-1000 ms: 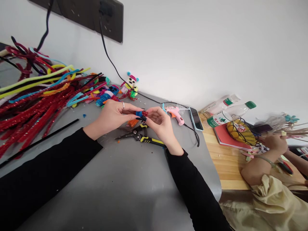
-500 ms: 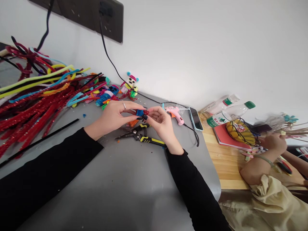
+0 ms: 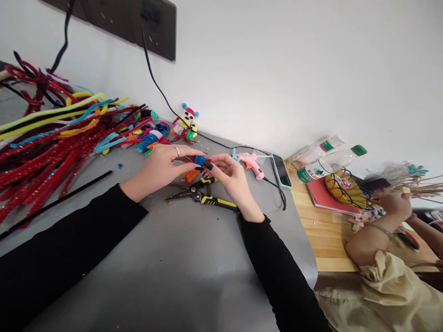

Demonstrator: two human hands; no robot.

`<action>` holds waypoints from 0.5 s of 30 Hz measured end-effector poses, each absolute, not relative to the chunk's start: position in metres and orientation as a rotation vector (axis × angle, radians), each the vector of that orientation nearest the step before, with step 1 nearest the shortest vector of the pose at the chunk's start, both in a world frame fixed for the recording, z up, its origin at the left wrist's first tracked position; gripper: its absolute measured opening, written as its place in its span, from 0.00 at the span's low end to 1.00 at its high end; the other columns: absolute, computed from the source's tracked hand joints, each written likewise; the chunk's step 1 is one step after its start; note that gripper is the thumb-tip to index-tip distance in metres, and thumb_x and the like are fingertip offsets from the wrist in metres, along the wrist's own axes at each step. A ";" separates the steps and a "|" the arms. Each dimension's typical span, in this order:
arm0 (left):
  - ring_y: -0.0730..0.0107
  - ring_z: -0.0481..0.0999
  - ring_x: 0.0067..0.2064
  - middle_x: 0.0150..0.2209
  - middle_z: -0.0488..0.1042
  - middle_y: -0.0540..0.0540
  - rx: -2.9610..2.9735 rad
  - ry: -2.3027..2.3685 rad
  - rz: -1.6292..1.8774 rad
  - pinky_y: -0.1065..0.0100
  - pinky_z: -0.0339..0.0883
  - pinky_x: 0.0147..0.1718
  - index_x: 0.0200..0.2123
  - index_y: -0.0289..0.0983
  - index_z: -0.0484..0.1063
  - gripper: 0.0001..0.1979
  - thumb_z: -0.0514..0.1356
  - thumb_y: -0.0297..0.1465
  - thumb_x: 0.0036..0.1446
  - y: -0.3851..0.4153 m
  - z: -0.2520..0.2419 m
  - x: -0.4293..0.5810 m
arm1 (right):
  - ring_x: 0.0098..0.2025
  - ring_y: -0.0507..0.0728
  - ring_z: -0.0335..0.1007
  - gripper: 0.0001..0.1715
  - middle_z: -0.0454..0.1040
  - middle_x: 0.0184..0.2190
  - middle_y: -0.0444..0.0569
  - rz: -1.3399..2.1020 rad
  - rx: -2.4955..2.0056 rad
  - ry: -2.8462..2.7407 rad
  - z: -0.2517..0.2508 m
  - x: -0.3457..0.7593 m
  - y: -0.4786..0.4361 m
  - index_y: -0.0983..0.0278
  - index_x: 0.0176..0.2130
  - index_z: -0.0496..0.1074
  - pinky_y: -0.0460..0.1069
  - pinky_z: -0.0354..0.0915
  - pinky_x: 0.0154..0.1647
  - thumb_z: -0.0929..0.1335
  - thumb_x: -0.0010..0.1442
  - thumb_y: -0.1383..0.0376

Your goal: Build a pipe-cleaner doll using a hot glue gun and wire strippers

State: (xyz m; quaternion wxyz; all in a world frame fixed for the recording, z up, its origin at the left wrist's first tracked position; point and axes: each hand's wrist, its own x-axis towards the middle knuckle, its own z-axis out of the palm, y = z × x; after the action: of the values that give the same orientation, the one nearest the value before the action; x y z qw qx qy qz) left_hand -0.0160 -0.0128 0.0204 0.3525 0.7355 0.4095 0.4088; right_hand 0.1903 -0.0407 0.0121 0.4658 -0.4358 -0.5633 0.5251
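Observation:
Between my two hands is a small piece of coiled pipe cleaner (image 3: 200, 160), blue on the left with red at its right end. My left hand (image 3: 162, 165), with a ring on one finger, pinches the blue part between thumb and fingertips. The thumb and fingers of my right hand (image 3: 229, 174) close on the red end, which they mostly hide. Just below lie black-and-yellow pliers (image 3: 197, 196) and an orange pipe cleaner piece (image 3: 190, 175). A pink glue gun (image 3: 254, 166) rests to the right of my right hand.
Pipe cleaners (image 3: 65, 147) in many colours pile up at the left. Several small pipe cleaner figures (image 3: 187, 117) sit by the wall, near a black cable (image 3: 155, 83). A phone (image 3: 281, 170) lies at the right. Beyond it are bottles (image 3: 342, 159) and a co-worker's hands (image 3: 396, 205).
My right fingertips have shifted slightly on the red end, and less of the red shows between my hands. Both hands otherwise stay nearly in place.

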 end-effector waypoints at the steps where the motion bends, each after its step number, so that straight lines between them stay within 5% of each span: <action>1: 0.59 0.84 0.43 0.44 0.87 0.48 1.901 1.063 1.068 0.66 0.78 0.44 0.40 0.46 0.86 0.11 0.65 0.40 0.58 -0.013 0.021 -0.016 | 0.36 0.53 0.78 0.27 0.80 0.37 0.45 1.290 -1.068 -1.384 0.011 0.190 -0.041 0.59 0.41 0.73 0.51 0.78 0.46 0.78 0.54 0.44; 15: 0.60 0.84 0.40 0.41 0.87 0.48 1.919 1.119 1.118 0.68 0.76 0.37 0.37 0.45 0.85 0.10 0.65 0.41 0.57 -0.012 0.014 -0.015 | 0.34 0.53 0.79 0.27 0.82 0.33 0.44 1.358 -1.041 -1.365 0.007 0.190 -0.038 0.59 0.40 0.75 0.51 0.77 0.41 0.79 0.53 0.43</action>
State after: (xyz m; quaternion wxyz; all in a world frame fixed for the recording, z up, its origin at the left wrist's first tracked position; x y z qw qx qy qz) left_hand -0.0152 -0.0119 0.0144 0.3215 0.7308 0.4260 0.4255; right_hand 0.1899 -0.0384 0.0070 0.4585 -0.4228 -0.5542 0.5512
